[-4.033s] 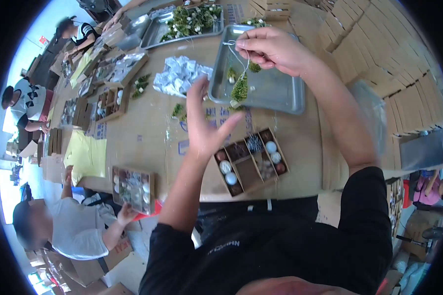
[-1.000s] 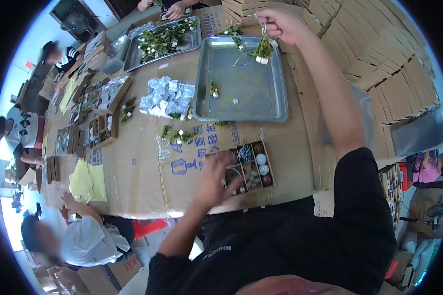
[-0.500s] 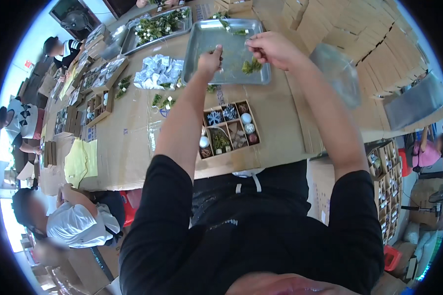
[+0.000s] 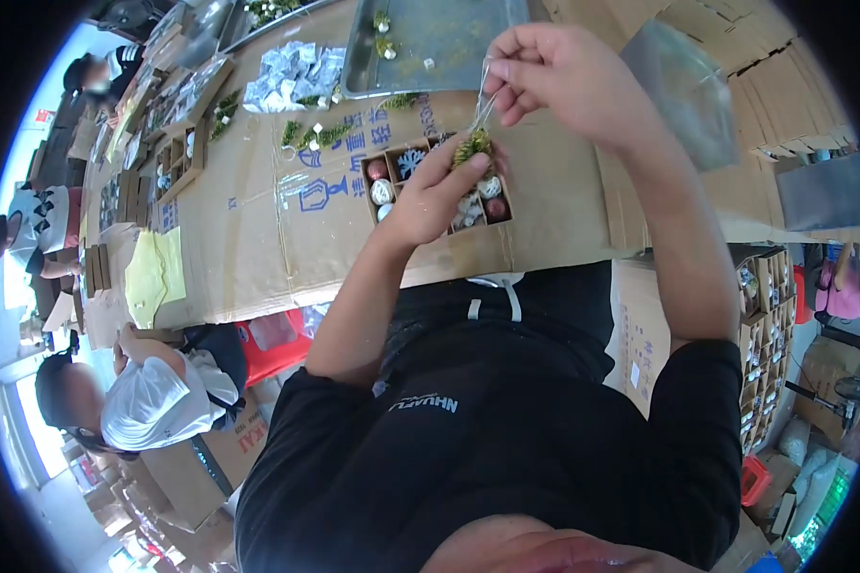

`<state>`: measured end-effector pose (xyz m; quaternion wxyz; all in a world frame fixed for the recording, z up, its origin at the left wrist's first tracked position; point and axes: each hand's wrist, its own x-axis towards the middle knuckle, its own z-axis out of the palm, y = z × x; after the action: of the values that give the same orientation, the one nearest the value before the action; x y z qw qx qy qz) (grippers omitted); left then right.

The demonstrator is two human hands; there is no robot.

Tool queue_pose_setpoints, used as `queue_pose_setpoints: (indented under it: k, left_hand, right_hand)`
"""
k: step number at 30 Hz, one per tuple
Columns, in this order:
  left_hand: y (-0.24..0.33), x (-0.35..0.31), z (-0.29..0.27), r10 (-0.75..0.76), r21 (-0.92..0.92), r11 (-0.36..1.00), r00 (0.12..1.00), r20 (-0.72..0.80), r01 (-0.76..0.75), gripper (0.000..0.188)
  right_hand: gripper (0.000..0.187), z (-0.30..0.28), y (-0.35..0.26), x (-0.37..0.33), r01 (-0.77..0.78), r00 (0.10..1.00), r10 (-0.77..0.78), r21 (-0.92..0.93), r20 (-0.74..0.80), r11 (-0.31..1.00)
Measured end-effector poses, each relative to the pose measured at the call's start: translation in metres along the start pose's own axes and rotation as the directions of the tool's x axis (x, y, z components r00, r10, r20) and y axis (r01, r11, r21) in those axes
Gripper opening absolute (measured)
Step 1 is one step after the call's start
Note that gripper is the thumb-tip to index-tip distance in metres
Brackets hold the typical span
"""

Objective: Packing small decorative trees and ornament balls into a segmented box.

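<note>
Above the divided ornament box (image 4: 506, 218), my left hand (image 4: 432, 196) is closed round a green, glittery sprig ornament (image 4: 473, 145), its thumb pressing on it. My right hand (image 4: 566, 81), higher and to the right, pinches the thin silvery string (image 4: 484, 95) that runs up from the sprig. Beneath my left hand, the box has compartments with a snowflake ornament (image 4: 411, 162), red-brown balls (image 4: 495, 209) and white balls (image 4: 382, 192). My left hand hides the middle of the box.
A metal tray (image 4: 449, 33) with loose green bits lies beyond the box. Left of it are a pile of silvery-white packets (image 4: 294, 76) and small green sprigs (image 4: 317, 139). A clear plastic bin (image 4: 683, 91) stands at right. Co-workers sit along the table's left side, one in a white shirt (image 4: 167, 396).
Both hands have come back from over the tray to above the box, bringing the sprig. My left hand now grips the sprig, while my right holds its string. The view has shifted too.
</note>
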<state>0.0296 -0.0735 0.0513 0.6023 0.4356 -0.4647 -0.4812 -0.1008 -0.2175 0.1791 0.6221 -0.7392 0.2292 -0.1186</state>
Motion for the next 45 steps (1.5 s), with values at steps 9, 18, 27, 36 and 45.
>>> queue_pose_setpoints:
  k: [9, 18, 27, 36, 45]
  left_hand:
    - [-0.017, -0.057, 0.006, -0.378, -0.603, 0.792, 0.851, -0.365, 0.093, 0.037]
    - [-0.007, -0.055, -0.08, 0.118, 0.865, 0.423, 0.963, 0.244, -0.271, 0.038]
    - [-0.019, -0.013, -0.088, -0.05, 0.658, 0.043, 0.656, 0.753, -0.752, 0.022]
    - [-0.025, -0.034, -0.105, -0.294, 0.699, 0.352, 0.636, 0.714, -0.622, 0.109]
    - [-0.021, -0.047, -0.094, -0.471, 0.805, 0.098, 0.685, 0.556, -0.585, 0.118]
  right_hand:
    - [0.027, 0.138, 0.119, -0.059, 0.387, 0.774, -0.62, -0.679, -0.129, 0.624]
    - [0.036, 0.128, 0.12, -0.062, -0.348, 0.933, 0.337, 0.538, 0.123, 0.768]
    - [0.029, 0.151, 0.159, -0.039, -0.528, 0.839, 0.388, 0.741, 0.381, 0.415]
    - [0.026, 0.164, 0.181, -0.023, -0.525, 0.783, 0.58, 0.739, 0.226, 0.421]
    - [0.025, 0.119, 0.14, -0.037, -0.495, 0.869, 0.464, 0.335, 0.174, 0.801]
